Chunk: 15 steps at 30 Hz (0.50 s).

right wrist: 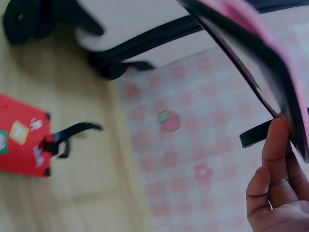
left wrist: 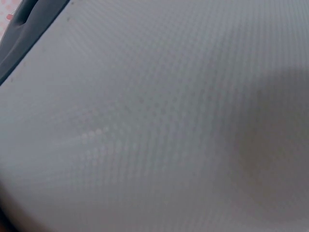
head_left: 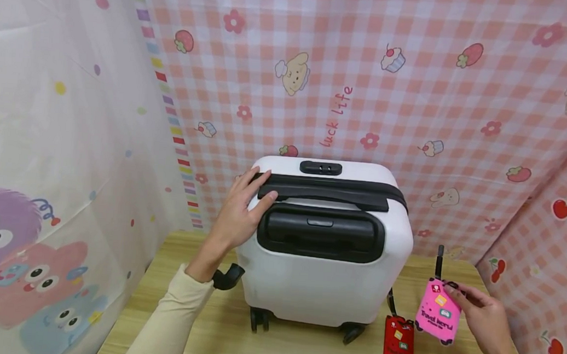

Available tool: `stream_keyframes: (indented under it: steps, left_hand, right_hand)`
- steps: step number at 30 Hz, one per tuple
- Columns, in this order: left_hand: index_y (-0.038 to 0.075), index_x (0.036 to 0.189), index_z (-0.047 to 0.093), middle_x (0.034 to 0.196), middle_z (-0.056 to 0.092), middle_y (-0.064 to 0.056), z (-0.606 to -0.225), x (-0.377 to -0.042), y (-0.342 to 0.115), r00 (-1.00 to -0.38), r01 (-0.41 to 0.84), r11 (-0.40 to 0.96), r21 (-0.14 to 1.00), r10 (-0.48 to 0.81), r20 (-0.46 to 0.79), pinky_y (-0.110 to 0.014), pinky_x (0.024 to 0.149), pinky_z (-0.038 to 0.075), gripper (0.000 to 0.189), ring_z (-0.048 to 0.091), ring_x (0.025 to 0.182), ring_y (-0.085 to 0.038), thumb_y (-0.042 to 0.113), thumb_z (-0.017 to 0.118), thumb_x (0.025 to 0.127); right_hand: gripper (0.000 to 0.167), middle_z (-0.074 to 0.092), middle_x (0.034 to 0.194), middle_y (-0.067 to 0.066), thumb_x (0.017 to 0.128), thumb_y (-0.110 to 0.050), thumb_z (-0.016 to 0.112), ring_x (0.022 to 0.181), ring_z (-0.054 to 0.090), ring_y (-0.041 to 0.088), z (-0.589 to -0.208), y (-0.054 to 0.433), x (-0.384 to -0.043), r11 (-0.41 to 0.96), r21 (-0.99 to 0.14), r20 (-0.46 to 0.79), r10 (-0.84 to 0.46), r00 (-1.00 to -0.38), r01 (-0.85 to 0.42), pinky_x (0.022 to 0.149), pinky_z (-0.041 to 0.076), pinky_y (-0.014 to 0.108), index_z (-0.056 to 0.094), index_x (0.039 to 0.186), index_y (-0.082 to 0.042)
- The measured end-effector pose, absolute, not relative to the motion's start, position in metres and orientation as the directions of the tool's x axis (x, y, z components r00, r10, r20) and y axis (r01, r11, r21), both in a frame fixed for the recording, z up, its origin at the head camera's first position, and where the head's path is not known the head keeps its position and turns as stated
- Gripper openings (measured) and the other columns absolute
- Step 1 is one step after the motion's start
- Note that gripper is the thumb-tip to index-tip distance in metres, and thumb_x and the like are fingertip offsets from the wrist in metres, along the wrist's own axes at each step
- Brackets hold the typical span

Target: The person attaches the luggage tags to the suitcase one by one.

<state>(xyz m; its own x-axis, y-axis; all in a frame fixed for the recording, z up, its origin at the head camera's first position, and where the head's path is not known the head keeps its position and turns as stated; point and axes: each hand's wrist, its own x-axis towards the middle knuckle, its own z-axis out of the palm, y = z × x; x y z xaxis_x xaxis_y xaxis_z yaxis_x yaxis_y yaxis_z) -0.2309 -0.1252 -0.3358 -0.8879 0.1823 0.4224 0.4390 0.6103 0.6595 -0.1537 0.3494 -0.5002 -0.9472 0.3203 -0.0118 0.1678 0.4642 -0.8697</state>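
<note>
A white suitcase stands upright on its wheels, with a black top handle and a black recessed panel. My left hand rests on its upper left corner, fingers spread over the edge beside that handle. My right hand pinches a pink luggage tag near its top edge, to the right of the suitcase. The tag's black strap points upward. In the right wrist view the pink tag is seen edge-on above the curled fingers. The suitcase's pale shell fills the left wrist view.
A red luggage tag with a black strap lies on the wooden table, right of the suitcase's front wheel. A pink checked cloth hangs behind and at the right. A white cartoon-print curtain hangs at the left.
</note>
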Motion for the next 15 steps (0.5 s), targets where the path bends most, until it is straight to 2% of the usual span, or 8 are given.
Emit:
stream_keyframes:
  steps: [2,8,11,15]
  left_hand:
    - [0.018,0.15,0.046,0.16,0.03,-0.01,-0.336,-0.231,-0.125,-0.887,0.439,0.611,0.659,0.18,0.424,-0.056,0.118,0.02,0.056,0.023,0.149,-0.029,0.042,0.053,0.1]
    - [0.018,0.149,0.047,0.16,0.031,-0.01,-0.336,-0.231,-0.125,-0.887,0.438,0.613,0.657,0.178,0.425,-0.056,0.118,0.019,0.055,0.022,0.149,-0.03,0.043,0.053,0.1]
    - [0.018,0.149,0.047,0.16,0.031,-0.01,-0.337,-0.231,-0.125,-0.887,0.439,0.61,0.66,0.179,0.425,-0.056,0.118,0.019,0.055,0.022,0.149,-0.03,0.043,0.053,0.1]
    - [0.019,0.149,0.046,0.161,0.03,-0.009,-0.337,-0.232,-0.125,-0.89,0.434,0.606,0.667,0.176,0.42,-0.056,0.118,0.02,0.056,0.022,0.149,-0.029,0.043,0.053,0.1]
  right_hand:
    - [0.05,0.063,0.084,-0.027,0.094,-0.044,0.065,0.073,0.061,0.004,-0.493,0.347,-0.156,0.455,-0.876,-0.006,0.321,-0.947,0.16,0.063,0.052,0.021,0.069,0.12,-0.002]
    - [0.04,0.066,0.082,-0.021,0.096,-0.039,0.064,0.074,0.06,0.004,-0.467,0.338,-0.157,0.452,-0.888,0.069,0.308,-0.949,0.082,0.065,0.047,0.018,0.071,0.115,-0.005]
    - [0.028,0.066,0.083,-0.024,0.096,-0.034,0.065,0.075,0.06,0.001,-0.451,0.332,-0.156,0.433,-0.901,0.105,0.304,-0.947,0.039,0.066,0.047,0.014,0.074,0.109,-0.012]
    - [0.023,0.067,0.087,-0.027,0.097,-0.027,0.065,0.077,0.062,-0.002,-0.431,0.325,-0.156,0.416,-0.909,0.163,0.279,-0.946,-0.034,0.068,0.048,0.01,0.074,0.109,-0.011]
